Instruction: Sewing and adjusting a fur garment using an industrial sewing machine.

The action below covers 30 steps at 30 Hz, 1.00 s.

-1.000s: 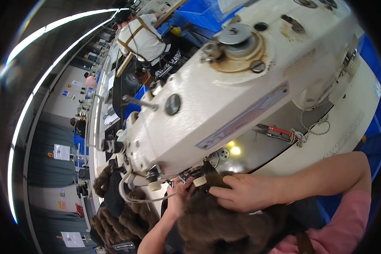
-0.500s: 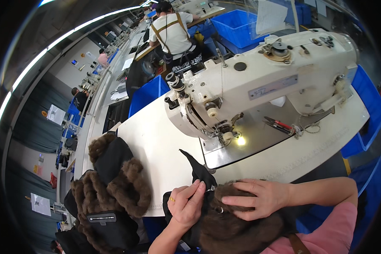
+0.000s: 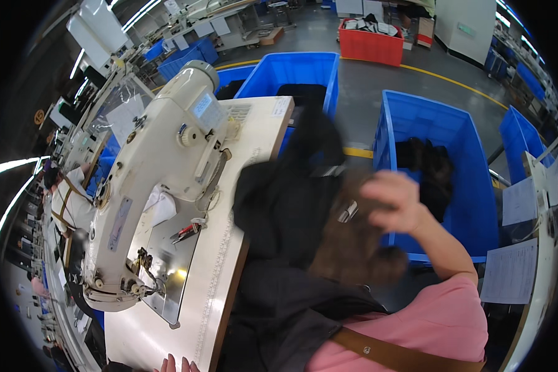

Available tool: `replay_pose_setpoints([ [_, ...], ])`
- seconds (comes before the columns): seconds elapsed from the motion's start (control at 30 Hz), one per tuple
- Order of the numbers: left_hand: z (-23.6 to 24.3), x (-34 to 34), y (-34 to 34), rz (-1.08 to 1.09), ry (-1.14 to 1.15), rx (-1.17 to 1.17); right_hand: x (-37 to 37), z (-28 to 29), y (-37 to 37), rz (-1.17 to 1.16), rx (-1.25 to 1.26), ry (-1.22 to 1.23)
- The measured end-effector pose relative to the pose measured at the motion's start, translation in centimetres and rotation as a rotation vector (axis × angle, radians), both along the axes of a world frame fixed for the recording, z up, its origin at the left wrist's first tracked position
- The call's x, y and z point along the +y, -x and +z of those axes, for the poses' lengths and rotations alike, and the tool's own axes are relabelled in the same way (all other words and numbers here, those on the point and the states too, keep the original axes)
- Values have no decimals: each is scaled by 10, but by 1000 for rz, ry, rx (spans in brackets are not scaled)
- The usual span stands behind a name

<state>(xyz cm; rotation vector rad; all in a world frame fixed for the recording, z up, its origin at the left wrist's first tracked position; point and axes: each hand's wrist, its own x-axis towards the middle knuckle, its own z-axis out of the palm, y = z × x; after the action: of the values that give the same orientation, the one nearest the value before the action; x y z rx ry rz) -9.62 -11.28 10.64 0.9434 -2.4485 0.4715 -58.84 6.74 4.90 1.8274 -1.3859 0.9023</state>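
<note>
My right hand (image 3: 395,199) is raised at the right of the table and grips a black garment with brown fur trim (image 3: 328,235). The garment hangs blurred in the air between the table edge and a blue bin (image 3: 471,204). Its lower part drapes over my lap. Only the fingertips of my left hand (image 3: 177,364) show at the bottom edge, lying flat on the white table (image 3: 229,248) with nothing in them. A cream industrial sewing machine (image 3: 155,180) stands on the table to the left, its needle lamp lit.
The blue bin on my right holds dark furry pieces. A second blue bin (image 3: 291,74) stands behind the table and a red bin (image 3: 369,37) farther back. Small snips (image 3: 185,232) lie by the machine. Paper sheets (image 3: 514,273) hang at right. Another person (image 3: 65,198) works at left.
My view has swung right. The garment has left the table by the needle, lifted by my right hand toward the blue bin. My left hand has let go of it.
</note>
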Motion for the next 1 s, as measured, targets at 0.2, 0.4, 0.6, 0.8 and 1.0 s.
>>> replay_pose_setpoints([
  [0.2, -3, 14, -7, 23, -85, 61, 111, -51, 91, -1011, -219, 268],
  [0.4, -16, 17, -13, 91, -174, 145, 297, -314, 155, -1075, -922, -271],
  [0.6, -27, 28, -67, 284, -97, 94, 119, -301, 48, -1008, -917, -277],
  [0.8, -22, 35, -117, 551, -10, 140, -93, -133, -60, 416, -491, -607],
  [1.0, -39, 28, -172, 895, 63, 276, -207, -18, -238, 1137, -54, -330],
])
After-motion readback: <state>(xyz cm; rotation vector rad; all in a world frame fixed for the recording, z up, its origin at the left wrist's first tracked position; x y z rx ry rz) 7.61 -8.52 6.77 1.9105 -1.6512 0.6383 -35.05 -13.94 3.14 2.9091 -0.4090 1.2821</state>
